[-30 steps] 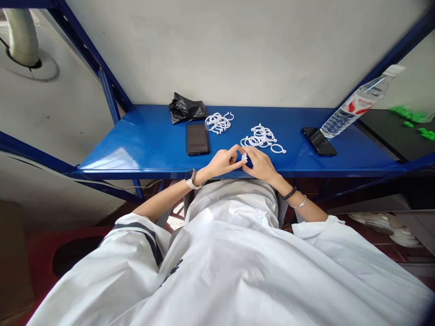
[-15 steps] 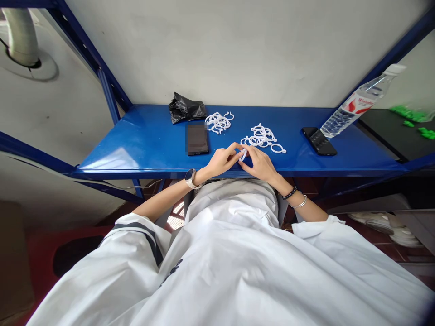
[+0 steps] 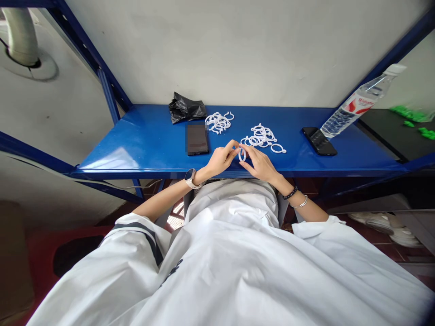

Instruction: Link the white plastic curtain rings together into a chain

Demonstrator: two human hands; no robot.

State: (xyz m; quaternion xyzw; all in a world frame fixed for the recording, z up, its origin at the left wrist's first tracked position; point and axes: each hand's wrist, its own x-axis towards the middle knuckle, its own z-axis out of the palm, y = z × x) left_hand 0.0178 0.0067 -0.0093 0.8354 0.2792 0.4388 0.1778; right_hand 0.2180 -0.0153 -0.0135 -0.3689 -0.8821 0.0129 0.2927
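Between both hands, just over the front edge of the blue shelf, is a white plastic curtain ring, held upright. My left hand pinches its upper left side with thumb and forefinger. My right hand has its fingers at the ring's top and its thumb near the lower right side. Just beyond my right hand lies a pile of closed-looking white rings, with a single ring at its right. Another heap of white rings, some with a gap, lies beyond my left hand.
A dark phone lies left of my hands, behind it a crumpled black plastic bag. On the right, a black phone lies beside a water bottle. Green pieces rest on a black surface further right. Blue frame posts flank the shelf.
The ring in my hands has turned to show more of its opening, and my right thumb has shifted slightly. The piles and other objects have stayed put.
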